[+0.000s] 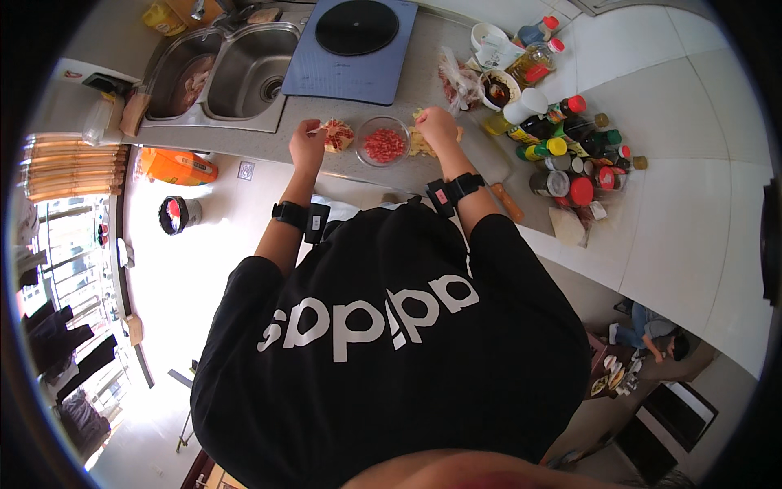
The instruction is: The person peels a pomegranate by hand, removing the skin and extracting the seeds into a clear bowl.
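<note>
An opened pomegranate piece (338, 136) with red seeds and pale membrane sits on the grey countertop. My left hand (306, 145) is beside it, fingers curled and fingertips at its left edge; whether they grip it is unclear. To its right stands a clear bowl (360, 156) of loose red pomegranate seeds (383, 145). My right hand (437, 129) is closed over several pale yellow peel pieces (420, 145) lying right of the bowl. A small pale yellow piece (418, 114) shows at its fingertips.
A cleaver with a wooden handle (507, 203) lies right of the peel. Sauce bottles (574, 128) crowd the right wall. Beyond are a bowl of dark sauce (510, 82), a plastic bag of meat (457, 85), an induction cooker (342, 79) and a double sink (247, 119). A person (650, 336) sits far right.
</note>
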